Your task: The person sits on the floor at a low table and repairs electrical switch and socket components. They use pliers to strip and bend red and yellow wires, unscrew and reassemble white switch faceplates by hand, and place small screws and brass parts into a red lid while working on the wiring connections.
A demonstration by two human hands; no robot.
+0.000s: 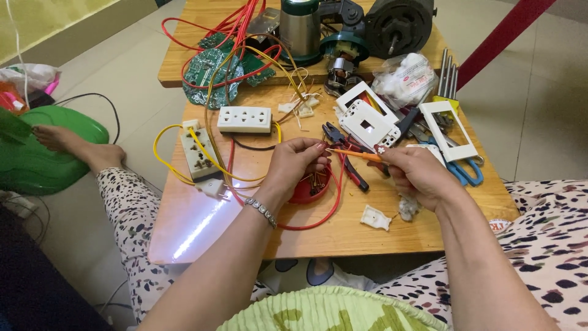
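Observation:
My left hand (296, 164) hovers over a small red dish (309, 189) of brass parts, fingers pinched on a tiny part I cannot make out. My right hand (415, 175) grips a thin orange-handled screwdriver (355, 154), whose tip points left and meets the left fingertips. A bracelet sits on my left wrist. A red wire (318, 217) loops around the dish on the wooden table (343, 236). Red-handled pliers (349, 160) lie just behind the hands.
White socket strips (244, 119) (197, 153) with yellow wires lie at the left. White switch plates (369, 122) (452, 130), blue scissors (467, 173), metal rods, a green circuit board (208, 68), a metal cylinder (300, 26) and a motor (398, 21) crowd the back. A green plastic object (37, 147) lies on the floor.

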